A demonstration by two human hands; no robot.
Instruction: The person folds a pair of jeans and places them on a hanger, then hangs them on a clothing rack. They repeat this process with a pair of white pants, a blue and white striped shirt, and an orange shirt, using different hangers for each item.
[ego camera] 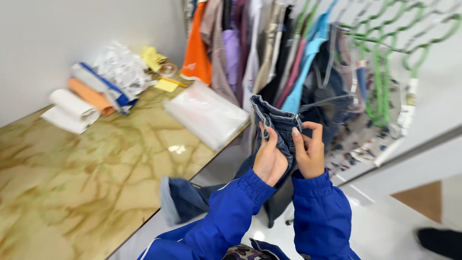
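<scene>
Jeans (276, 120) bunch between both hands, fingers (269, 137) partly buried in denim.

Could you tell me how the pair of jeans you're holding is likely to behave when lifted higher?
The jeans will probably stay floppy: they bunch in the left hand and right hand. They look fairly heavy, with a leg hanging beside the table. Unlikely to slip.

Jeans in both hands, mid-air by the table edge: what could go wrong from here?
1. The left hand and right hand pinch only the waistband of the jeans; a trailing leg hangs below the table edge and could catch on it.
2. The rack of clothes and the green hangers sit close behind, so a swing may snag them.
3. The clear plastic bag overhangs the edge and could be knocked off.
</scene>
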